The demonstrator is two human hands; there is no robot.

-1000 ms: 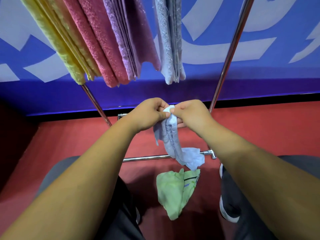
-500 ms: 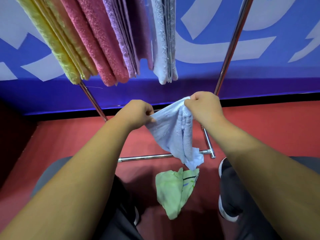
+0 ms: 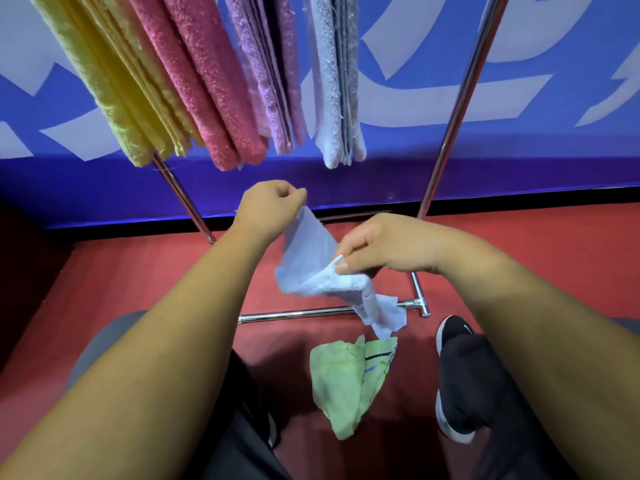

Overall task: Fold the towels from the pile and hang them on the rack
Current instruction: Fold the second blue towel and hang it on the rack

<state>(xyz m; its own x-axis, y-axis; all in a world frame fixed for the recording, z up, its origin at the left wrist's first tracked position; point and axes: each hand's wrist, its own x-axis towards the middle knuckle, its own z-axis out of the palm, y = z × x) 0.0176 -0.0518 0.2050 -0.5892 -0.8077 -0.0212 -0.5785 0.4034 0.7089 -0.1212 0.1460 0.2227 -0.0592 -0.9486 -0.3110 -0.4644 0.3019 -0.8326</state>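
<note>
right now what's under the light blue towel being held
Below the light blue towel lie the rack's chrome base bar and a green towel on the red floor. The towel's hanging tail covers part of the bar.

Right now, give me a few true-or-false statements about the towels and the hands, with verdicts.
1. The left hand and the right hand both pinch the light blue towel. True.
2. On the rack, the yellow towels hang left of the pink towels. True.
3. The green towel hangs on the rack. False: the green towel lies on the red floor.
4. The left hand is lower in view than the right hand. False: it is higher.
</note>
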